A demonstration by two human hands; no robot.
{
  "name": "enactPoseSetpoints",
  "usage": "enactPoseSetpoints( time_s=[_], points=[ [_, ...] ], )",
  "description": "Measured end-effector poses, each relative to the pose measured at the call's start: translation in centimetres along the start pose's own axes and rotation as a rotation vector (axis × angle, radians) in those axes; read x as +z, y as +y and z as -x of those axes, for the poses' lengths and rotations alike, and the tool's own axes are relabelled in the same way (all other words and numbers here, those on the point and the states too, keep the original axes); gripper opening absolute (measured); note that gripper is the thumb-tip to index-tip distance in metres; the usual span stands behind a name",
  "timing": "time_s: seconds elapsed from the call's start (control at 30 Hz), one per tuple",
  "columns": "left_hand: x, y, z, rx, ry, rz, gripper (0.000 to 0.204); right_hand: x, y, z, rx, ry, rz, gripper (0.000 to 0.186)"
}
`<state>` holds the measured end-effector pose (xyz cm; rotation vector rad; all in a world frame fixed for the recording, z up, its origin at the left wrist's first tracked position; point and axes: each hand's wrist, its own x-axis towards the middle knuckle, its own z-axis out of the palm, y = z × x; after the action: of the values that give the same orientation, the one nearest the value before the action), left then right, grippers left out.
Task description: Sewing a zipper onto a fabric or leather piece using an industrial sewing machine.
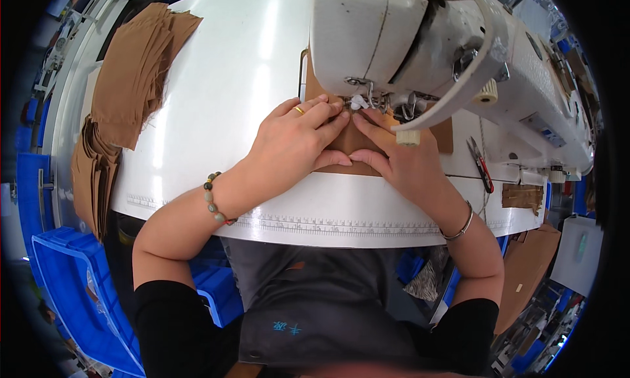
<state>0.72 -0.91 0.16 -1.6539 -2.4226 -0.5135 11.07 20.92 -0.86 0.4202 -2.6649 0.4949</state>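
One brown cloth (pixel 353 140) lies on the white table (pixel 223 102) beneath one machine (pixel 367 30). It is plain, with a straight near edge, and looks a little lighter between the hands; the machine's head covers part of it, so whether it is one layer or two is hard to tell. Both hands rest on it, the left hand (pixel 285 142) on its left side, the right hand (pixel 413 158) on its right. Their fingers are extended and laid on the cloth, neither clenched, fingertips close to the white foot (pixel 357 102). The two thumbs point inward, tips nearly meeting, with cloth showing above and below them. One beaded bracelet (pixel 209 197) is on the left wrist, one bangle (pixel 459 222) on the right. To the right lie one pair of snips (pixel 484 171) and one brown scrap (pixel 523 195); at the far left, two brown stacks (pixel 131 69), with one large blue bin (pixel 42 247) lower down
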Motion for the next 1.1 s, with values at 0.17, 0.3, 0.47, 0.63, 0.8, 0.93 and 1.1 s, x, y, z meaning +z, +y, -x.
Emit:
enactPoseSetpoints(
  time_s=[0.17,0.3,0.47,0.63,0.8,0.93,1.1],
  points=[
    [0.1,0.1,0.0,-0.004,0.013,-0.002,0.060,0.1,0.1,0.0,-0.005,0.016,-0.017,0.056],
    [0.1,0.1,-0.1,0.000,0.031,-0.026,0.058,0.0,0.1,0.0,0.013,-0.011,-0.020,0.055],
    [0.1,0.1,-0.2,-0.018,0.012,-0.012,0.057,0.2,0.3,-0.1,-0.014,0.042,-0.027,0.056],
    [0.0,0.1,-0.1,-0.014,0.006,0.001,0.057,0.3,0.5,0.0,0.001,0.020,-0.031,0.057],
    [0.1,0.0,-0.1,-0.015,0.008,-0.006,0.057,0.3,0.4,-0.2,-0.026,0.051,-0.003,0.057],
    [0.2,0.0,-0.1,-0.016,-0.003,0.004,0.057,-0.1,0.1,-0.5,-0.002,0.019,0.007,0.053],
    [0.3,0.4,-0.1,-0.026,0.014,0.026,0.059,-6.1,-0.4,2.3,-0.058,0.051,0.216,0.037]
  ],
)
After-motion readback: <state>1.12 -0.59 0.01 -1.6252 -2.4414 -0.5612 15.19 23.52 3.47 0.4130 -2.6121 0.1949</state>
